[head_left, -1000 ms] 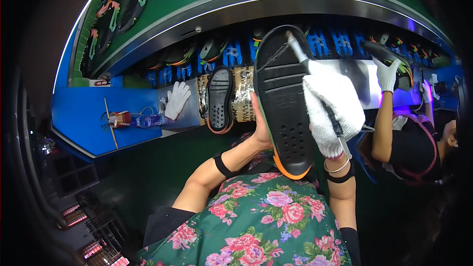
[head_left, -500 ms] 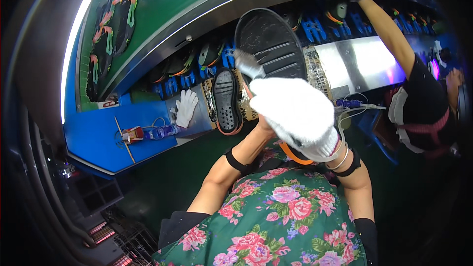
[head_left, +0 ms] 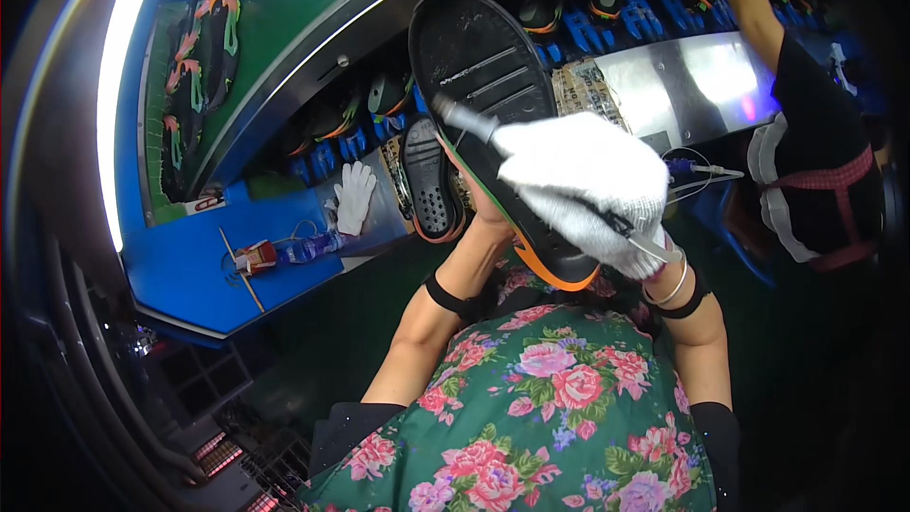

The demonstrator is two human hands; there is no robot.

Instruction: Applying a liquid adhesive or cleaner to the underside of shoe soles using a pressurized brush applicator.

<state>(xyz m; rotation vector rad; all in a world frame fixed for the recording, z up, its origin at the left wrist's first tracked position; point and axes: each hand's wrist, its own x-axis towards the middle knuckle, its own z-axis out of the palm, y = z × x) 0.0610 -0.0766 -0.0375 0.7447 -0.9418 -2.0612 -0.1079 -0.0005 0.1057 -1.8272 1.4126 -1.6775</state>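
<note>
A large black shoe sole (head_left: pixel 493 71) with an orange heel edge is tilted up in front of me, its hollow inner face showing raised bars. My left hand (head_left: pixel 486 201), bare, grips it from beneath at the left side; most of its fingers are hidden behind the sole. Over the sole is my right hand (head_left: pixel 588 180) in a white knit glove, closed round a brush (head_left: pixel 472 121). The bristle end lies at the sole's left inner rim. A second, smaller-looking sole (head_left: pixel 433 175) lies on the bench left of my left hand.
A spare white glove (head_left: pixel 355 199) lies beside a blue tray (head_left: pixel 190 265) with a stick and a bottle (head_left: pixel 311 247). Shoe parts on blue holders (head_left: pixel 637 19) line the channel behind. At the right a co-worker's arm (head_left: pixel 754 5) reaches into it.
The sole has shifted left and up in view, uncovering its orange heel. My gloved hand and brush have moved down along the sole's left rim. The co-worker's arm has moved right.
</note>
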